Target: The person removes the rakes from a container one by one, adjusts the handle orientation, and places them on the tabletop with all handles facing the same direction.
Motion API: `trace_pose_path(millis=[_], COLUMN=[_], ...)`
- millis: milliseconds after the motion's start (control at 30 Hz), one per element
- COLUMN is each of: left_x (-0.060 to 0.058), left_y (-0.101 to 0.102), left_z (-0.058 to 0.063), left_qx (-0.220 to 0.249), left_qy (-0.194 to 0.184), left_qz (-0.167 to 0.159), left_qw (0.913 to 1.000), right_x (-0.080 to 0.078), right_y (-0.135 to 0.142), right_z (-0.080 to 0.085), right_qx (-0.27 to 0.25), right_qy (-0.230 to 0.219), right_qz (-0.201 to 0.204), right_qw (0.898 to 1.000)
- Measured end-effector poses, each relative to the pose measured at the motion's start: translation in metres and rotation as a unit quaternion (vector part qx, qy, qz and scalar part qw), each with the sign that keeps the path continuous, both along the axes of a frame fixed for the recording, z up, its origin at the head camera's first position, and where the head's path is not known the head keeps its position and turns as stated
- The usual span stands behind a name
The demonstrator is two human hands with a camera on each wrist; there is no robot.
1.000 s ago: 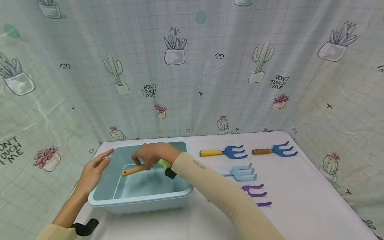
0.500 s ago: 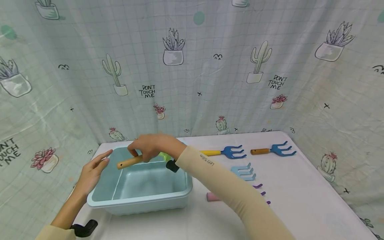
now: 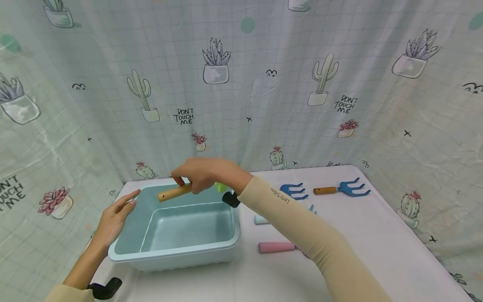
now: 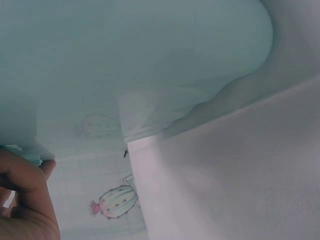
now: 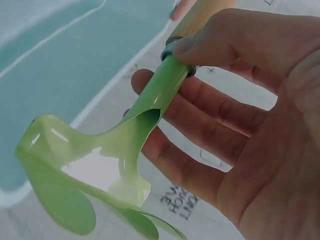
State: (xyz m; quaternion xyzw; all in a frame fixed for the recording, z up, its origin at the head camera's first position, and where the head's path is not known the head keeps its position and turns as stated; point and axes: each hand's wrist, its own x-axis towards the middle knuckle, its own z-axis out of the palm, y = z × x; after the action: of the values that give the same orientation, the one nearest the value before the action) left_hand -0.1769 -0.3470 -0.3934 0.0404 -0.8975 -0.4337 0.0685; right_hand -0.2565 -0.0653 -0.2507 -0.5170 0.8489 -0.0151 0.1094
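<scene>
My right hand (image 3: 207,172) holds a green hand rake with a wooden handle (image 3: 173,193) above the back of a pale blue plastic basin (image 3: 177,251). In the right wrist view, the thumb and fingers pinch the rake's green neck (image 5: 167,80) beside its metal collar, and the curved tines (image 5: 65,205) point down. My left hand (image 3: 113,220) grips the basin's left rim. In the left wrist view, its bent fingers (image 4: 30,185) show at the lower left, against the basin's edge. The basin's inside shows no tools.
Right of the basin lie a blue fork (image 3: 293,191), another with a brown handle (image 3: 352,188), a light blue handle (image 3: 261,219) and a pink handle (image 3: 277,247). My right sleeve (image 3: 302,222) covers parts of them. A cactus-print curtain (image 3: 241,96) surrounds the white table (image 3: 377,235).
The right hand has lifted the green hand rake up out of the basin and toward the back right. My left hand has stayed at the left rim.
</scene>
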Motion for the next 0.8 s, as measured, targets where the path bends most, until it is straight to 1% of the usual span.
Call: trace_pose_path(millis=[100,333,533,700,800], left_x=[0.0,0.0,0.002,0.005,0.004], left_y=[0.0,-0.001,0.0,0.003,0.004], left_z=[-0.001,-0.003,-0.002,-0.001,-0.001], left_qx=[0.002,0.003,-0.006,-0.004,-0.001], left_qy=[-0.001,0.002,0.004,0.003,0.002], left_qz=[0.0,0.0,-0.001,0.0,0.001], left_qw=[1.0,1.0,1.0,1.0,1.0], right_x=[-0.001,-0.009,-0.015,-0.019,-0.021], right_y=[0.013,0.049,0.084,0.113,0.131], right_z=[0.004,0.008,0.006,0.005,0.002], right_qx=[-0.004,-0.017,-0.02,-0.039,-0.045], right_qy=[0.006,0.001,0.002,0.012,0.022], right_qz=[-0.003,-0.034,-0.062,-0.065,-0.073], right_qw=[1.0,0.999,0.998,0.997,0.996])
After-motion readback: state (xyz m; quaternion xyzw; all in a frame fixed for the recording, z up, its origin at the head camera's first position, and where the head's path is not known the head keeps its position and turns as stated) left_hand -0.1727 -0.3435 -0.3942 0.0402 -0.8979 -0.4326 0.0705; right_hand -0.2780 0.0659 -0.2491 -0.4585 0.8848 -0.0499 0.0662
